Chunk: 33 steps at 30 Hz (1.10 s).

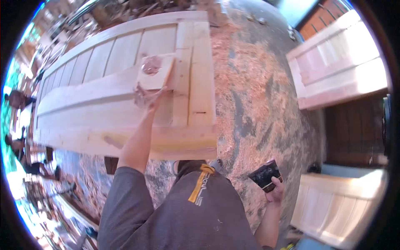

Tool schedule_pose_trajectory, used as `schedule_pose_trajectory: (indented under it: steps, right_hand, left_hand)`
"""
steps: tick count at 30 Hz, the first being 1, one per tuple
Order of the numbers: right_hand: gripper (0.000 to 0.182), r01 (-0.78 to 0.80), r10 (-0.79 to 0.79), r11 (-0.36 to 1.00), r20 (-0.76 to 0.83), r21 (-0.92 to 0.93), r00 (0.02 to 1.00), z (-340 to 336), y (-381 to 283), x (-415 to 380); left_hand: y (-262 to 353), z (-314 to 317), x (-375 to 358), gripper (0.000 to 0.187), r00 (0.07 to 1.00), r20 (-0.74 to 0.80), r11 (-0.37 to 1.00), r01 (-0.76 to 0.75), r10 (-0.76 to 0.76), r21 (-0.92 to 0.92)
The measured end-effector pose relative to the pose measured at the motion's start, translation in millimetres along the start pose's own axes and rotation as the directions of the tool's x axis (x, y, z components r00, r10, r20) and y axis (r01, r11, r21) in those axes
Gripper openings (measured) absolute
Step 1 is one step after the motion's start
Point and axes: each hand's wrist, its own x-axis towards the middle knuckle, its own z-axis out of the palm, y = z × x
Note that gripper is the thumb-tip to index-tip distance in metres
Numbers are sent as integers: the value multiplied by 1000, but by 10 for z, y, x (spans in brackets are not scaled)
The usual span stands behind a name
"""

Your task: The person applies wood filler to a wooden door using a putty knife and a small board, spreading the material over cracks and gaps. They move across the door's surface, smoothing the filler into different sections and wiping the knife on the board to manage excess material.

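My left hand [146, 98] grips the near edge of a small wooden board [161, 81], which carries a lump of pinkish-brown putty [151, 65]. The board is over a large panelled wooden door [125, 89] that lies flat in front of me. Off to my right and low, away from the door, my right hand [275, 192] is closed around the narrow end of a black, flat, wide-edged putty spreader [265, 176]. A yellowish smear [179, 143] runs along the near edge of the door.
Wood shavings [250, 83] cover the floor. Another pale door panel [339, 58] stands at the right, with a second panel [335, 208] nearer me. A person [31, 166] is at the far left, and timber pieces [100, 16] are heaped behind the door.
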Motion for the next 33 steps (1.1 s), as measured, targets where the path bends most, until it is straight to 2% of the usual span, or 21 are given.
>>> schedule_pose_trajectory:
  steps: [2,4,7,10,16,17,19,22,23,25,26,27,28,29,31,32,33]
  right_hand:
    - [61,-34,34,999,37,1,999,-80,-211,195]
    - [59,-48,49,999,80,-10,996,-130,-384,472]
    - [58,-74,73,997,52,34,996,-229,-547,973]
    - [55,-110,107,993,68,43,992,-169,-731,1473]
    - [54,-179,184,982,85,-65,979,221,-1224,2405]
    - [55,-195,201,978,83,-67,976,282,-1278,2571]
    - [56,-222,235,971,190,-90,953,531,-1374,2893]
    - [57,-300,379,921,392,-250,838,998,-1379,3260]
    - [57,-311,433,895,463,-319,773,1201,-1340,3381]
    - [59,-361,551,830,521,-426,652,1604,-1187,3561]
    - [60,-378,616,784,538,-492,576,1823,-1072,3624]
    - [61,-388,681,729,543,-564,492,2067,-934,3645]
    - [59,-418,725,685,502,-597,471,2327,-803,3596]
    - [59,-385,785,618,502,-686,363,2574,-677,3567]
    - [58,-295,874,486,461,-823,155,3000,-413,3429]
    - [51,-213,901,434,426,-875,84,3225,-296,3304]
    - [48,42,920,391,392,-919,19,3391,-124,3315]
  left_hand:
    - [182,-105,-168,143,1000,-14,1000,-6,6,24]
    - [305,-119,-275,148,995,85,999,48,-48,-5]
    - [400,233,-403,145,995,48,996,90,-90,-1]
    - [736,170,-472,141,986,112,991,129,-127,-16]
    - [1149,320,-331,133,995,33,987,99,-96,-123]
    - [1150,301,-296,133,991,98,988,99,-87,-121]
    - [1124,247,-155,133,976,209,987,92,-64,-128]
    - [909,93,-296,99,997,-74,988,11,-23,-153]
    - [778,-25,-380,81,991,-93,936,62,-100,-345]
    - [402,-329,-755,46,956,-123,719,111,-265,-686]
    - [238,-377,-1020,30,850,-311,731,121,-426,-671]
    - [76,-423,-1324,21,678,-481,741,143,-556,-656]
    - [-58,-547,-1677,21,572,-487,718,289,-660,-634]
    - [-181,-678,-2077,20,455,-491,666,425,-743,-613]
    - [-324,-761,-2936,23,333,-461,555,644,-823,-526]
    - [-342,-644,-3331,24,234,-409,457,638,-882,-620]
    - [-314,-482,-3730,25,136,-348,355,615,-928,-704]
